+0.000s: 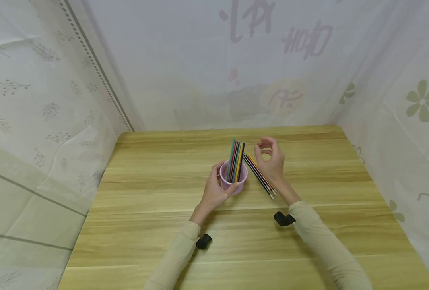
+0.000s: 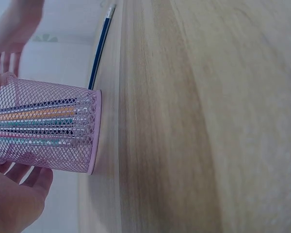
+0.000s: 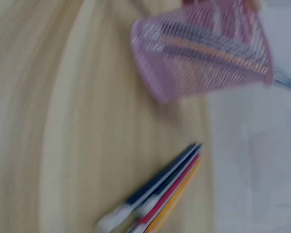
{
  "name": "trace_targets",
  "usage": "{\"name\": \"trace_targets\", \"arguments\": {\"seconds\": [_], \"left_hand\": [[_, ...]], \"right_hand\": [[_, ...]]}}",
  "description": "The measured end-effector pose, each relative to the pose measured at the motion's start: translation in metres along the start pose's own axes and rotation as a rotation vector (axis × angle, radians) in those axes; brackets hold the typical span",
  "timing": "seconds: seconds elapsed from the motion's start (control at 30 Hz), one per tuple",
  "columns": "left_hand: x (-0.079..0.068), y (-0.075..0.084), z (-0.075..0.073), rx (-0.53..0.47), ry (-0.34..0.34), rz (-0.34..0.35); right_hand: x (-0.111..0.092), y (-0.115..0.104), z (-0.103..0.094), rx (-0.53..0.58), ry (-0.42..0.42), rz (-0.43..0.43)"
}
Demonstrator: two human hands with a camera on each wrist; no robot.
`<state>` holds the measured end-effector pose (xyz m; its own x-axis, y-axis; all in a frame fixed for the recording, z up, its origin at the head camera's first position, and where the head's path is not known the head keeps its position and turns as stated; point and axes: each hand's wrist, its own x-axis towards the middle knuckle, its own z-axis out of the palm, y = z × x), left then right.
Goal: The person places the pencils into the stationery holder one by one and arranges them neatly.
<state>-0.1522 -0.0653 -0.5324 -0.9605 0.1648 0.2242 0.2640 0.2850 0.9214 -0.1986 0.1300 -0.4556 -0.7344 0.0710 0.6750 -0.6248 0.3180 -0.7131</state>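
Observation:
A pink mesh pencil cup [image 1: 238, 190] stands on the table with several coloured pencils [image 1: 236, 161] leaning upright inside. My left hand [image 1: 215, 191] grips the cup from its left side, thumb across the near rim. To the right of the cup lies a small bunch of loose pencils [image 1: 259, 177], dark, red and yellow, with pale ends toward me. My right hand [image 1: 273, 163] is over the far part of that bunch, its fingers loosely bent, a gap between thumb and fingers and nothing visible in it. Through the mesh, the left wrist view shows the pencils' lower ends.
The wooden table [image 1: 145, 209] has its far edge close to a pale printed cloth [image 1: 185, 72]. More patterned cloth hangs at the left and right sides. A black wrist-camera mount [image 1: 284, 219] sits by the right cuff, another [image 1: 204, 241] by the left.

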Motion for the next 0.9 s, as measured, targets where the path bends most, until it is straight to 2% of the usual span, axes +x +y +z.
{"name": "trace_targets", "arguments": {"seconds": [0.1, 0.27, 0.5, 0.73, 0.9], "left_hand": [[0.000, 0.001, -0.001, 0.000, 0.003, -0.006], [0.000, 0.001, -0.001, -0.012, 0.007, 0.007], [0.000, 0.002, -0.001, -0.003, 0.005, 0.003], [0.000, 0.001, 0.000, 0.001, 0.013, 0.017], [-0.001, 0.002, 0.001, -0.010, 0.006, 0.004]], "right_hand": [[-0.006, 0.025, -0.006, -0.058, -0.043, 0.031], [-0.019, 0.075, -0.014, -0.152, -0.199, 0.080], [-0.029, 0.102, -0.024, -0.241, -0.365, 0.079], [-0.033, 0.114, -0.030, -0.286, -0.455, 0.100], [-0.035, 0.120, -0.032, -0.331, -0.528, 0.142]]}}
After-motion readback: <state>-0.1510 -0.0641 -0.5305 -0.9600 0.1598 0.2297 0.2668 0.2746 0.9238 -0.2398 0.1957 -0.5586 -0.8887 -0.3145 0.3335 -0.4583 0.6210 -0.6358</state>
